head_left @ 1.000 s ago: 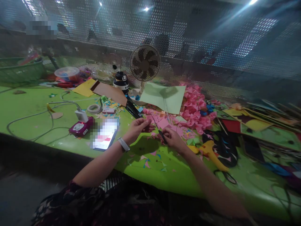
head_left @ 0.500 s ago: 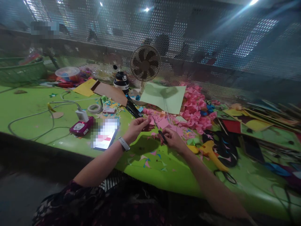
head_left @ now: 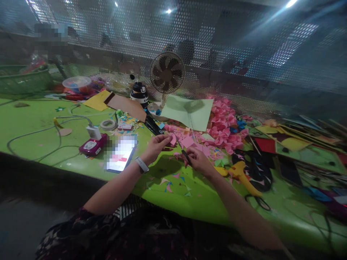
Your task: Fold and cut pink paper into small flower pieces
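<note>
My left hand (head_left: 156, 146) pinches a small pink paper piece (head_left: 172, 139) over the green table (head_left: 40, 122). Just to its right, my right hand (head_left: 197, 159) is closed on black-handled scissors (head_left: 183, 151), whose blades reach up to the paper. A white watch sits on my left wrist. Small coloured paper offcuts (head_left: 173, 179) lie on the table under both hands.
A lit phone (head_left: 120, 153) and a magenta device (head_left: 92, 146) with white cables lie left of my hands. Behind stand a small fan (head_left: 167, 73), a pale green sheet (head_left: 191, 112) and a heap of pink folded paper (head_left: 226, 126). A yellow glue gun (head_left: 242, 174) lies right.
Both hands stay almost in place; the left hand's fingers shifted slightly on the pink paper. The view drifted a little.
</note>
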Available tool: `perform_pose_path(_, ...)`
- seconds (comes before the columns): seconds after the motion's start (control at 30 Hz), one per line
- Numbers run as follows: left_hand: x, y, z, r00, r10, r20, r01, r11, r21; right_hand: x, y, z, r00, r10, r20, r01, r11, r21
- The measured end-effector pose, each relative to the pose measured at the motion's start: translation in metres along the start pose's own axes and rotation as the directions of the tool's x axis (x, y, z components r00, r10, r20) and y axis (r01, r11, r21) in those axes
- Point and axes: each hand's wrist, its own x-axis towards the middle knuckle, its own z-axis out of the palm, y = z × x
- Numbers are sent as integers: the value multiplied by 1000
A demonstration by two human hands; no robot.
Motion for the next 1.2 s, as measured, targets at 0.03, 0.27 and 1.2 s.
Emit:
perform_pose_path(0.03, 0, 0, 0, 1000, -3, 6, 3, 1000, 3, 0, 1, 0, 1000, -4, 2, 4, 1000, 1)
perform_pose_path(0.27, 0, 2, -2, 999, -30, 12, 30, 999, 14, 3, 3, -1, 999, -44, 9, 44, 998, 42)
perform_pose_path(1.2, 8, -4, -12, 1000, -11, 9, 11, 1000, -21, 32, 41, -85, 815, -153, -560, -317, 690, -650)
